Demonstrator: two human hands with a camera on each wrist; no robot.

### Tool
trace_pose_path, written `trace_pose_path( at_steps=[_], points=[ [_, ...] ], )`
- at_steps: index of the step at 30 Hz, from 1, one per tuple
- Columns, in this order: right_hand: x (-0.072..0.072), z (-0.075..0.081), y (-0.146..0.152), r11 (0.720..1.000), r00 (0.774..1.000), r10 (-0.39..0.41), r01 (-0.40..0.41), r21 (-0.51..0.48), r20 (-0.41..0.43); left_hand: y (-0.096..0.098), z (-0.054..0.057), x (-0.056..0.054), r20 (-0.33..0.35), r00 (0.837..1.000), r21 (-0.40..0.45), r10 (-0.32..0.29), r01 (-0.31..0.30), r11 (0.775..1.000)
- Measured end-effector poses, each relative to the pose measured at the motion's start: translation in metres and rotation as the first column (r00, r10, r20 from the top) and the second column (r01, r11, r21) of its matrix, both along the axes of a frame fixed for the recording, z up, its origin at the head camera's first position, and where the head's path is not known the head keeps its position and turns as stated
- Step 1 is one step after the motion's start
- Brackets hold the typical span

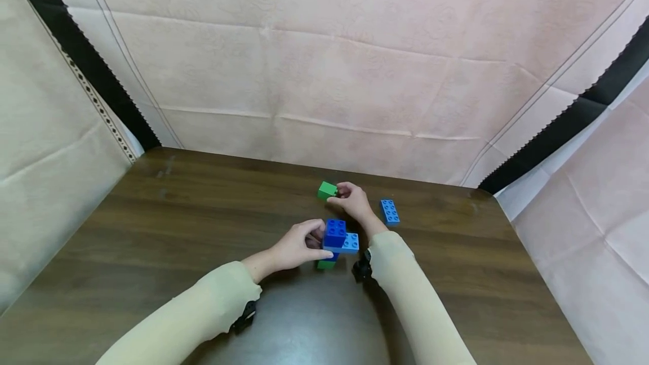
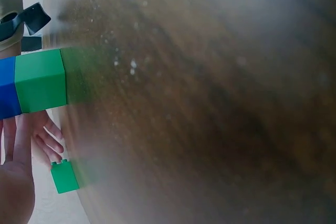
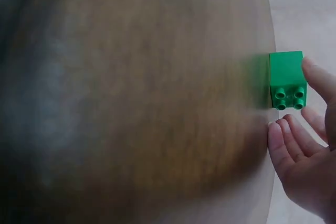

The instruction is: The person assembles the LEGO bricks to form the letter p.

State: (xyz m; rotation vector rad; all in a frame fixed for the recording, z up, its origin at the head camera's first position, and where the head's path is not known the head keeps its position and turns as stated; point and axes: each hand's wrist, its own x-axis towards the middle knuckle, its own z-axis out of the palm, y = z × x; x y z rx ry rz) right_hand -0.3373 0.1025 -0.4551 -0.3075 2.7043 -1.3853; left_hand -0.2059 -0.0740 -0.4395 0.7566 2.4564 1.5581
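Observation:
My left hand (image 1: 296,246) holds a small stack of toy building bricks from its left side, thumb in front and fingers behind. In the stack, a dark blue brick (image 1: 335,232) tops a light blue brick (image 1: 350,243), with another dark blue brick below and a green brick (image 2: 42,80) at the bottom. Farther back, my right hand (image 1: 354,203) reaches toward a loose green brick (image 1: 327,190). That green brick lies on its side in the right wrist view, studs facing my parted fingers (image 3: 294,145). The thumb is at its edge; whether it touches, I cannot tell.
A light blue brick (image 1: 390,212) lies studs up on the brown wooden table (image 1: 213,201), right of my right hand. Pale cloth walls (image 1: 304,72) stand behind the table and at both sides. Black straps (image 1: 96,55) run along the corners.

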Motion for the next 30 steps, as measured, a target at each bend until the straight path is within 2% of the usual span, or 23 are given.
trace_pose_path(
  at_steps=[7,11,20,30],
  points=[
    [0.000,0.001,0.000,0.998,1.000,-0.007,0.006,0.068,0.004,0.003,0.000,0.000,0.009,1.000,-0.004,-0.019,0.019,1.000],
    [-0.002,0.001,0.002,0.998,1.000,-0.024,0.022,0.061,0.017,0.003,0.000,0.000,0.010,1.000,-0.009,-0.017,0.017,1.000],
    [-0.002,0.006,0.007,0.994,0.988,-0.030,0.046,-0.103,0.150,-0.002,-0.002,0.003,0.008,1.000,0.005,0.011,-0.011,1.000],
    [0.011,0.023,0.025,0.968,0.993,-0.013,0.041,-0.246,0.115,0.001,0.000,0.001,0.004,1.000,-0.004,0.009,-0.009,1.000]
  ],
)
